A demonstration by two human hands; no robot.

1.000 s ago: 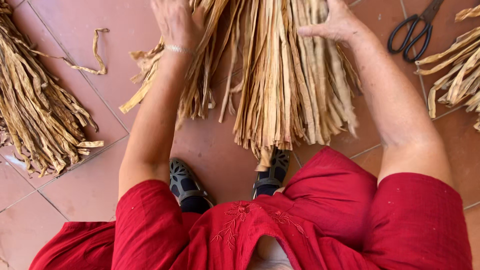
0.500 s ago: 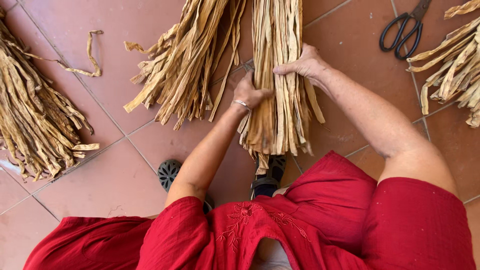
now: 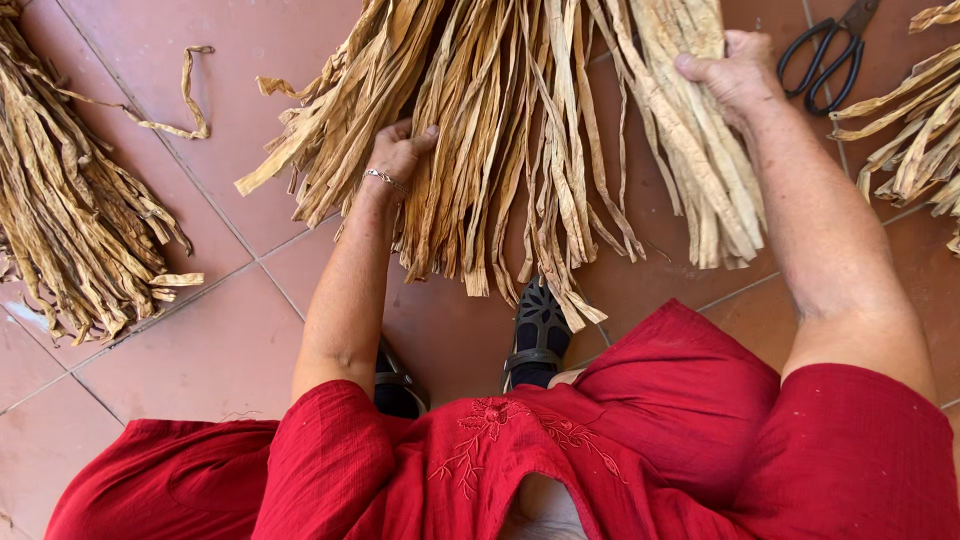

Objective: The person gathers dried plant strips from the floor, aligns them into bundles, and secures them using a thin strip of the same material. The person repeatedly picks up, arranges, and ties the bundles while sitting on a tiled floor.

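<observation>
Terracotta floor tiles (image 3: 200, 350) fill the background. At upper middle, the left hand (image 3: 398, 152) lies among a wide spread of dried straw strips (image 3: 500, 150), fingers curled round some of them. At upper right, the right hand (image 3: 735, 72) is clenched on a thick bundle of strips (image 3: 700, 160) that hangs toward the lower right. Black scissors (image 3: 825, 50) lie at the top right corner, a second pile of strips (image 3: 60, 220) at the left edge, and a loose strip (image 3: 190, 95) near it.
</observation>
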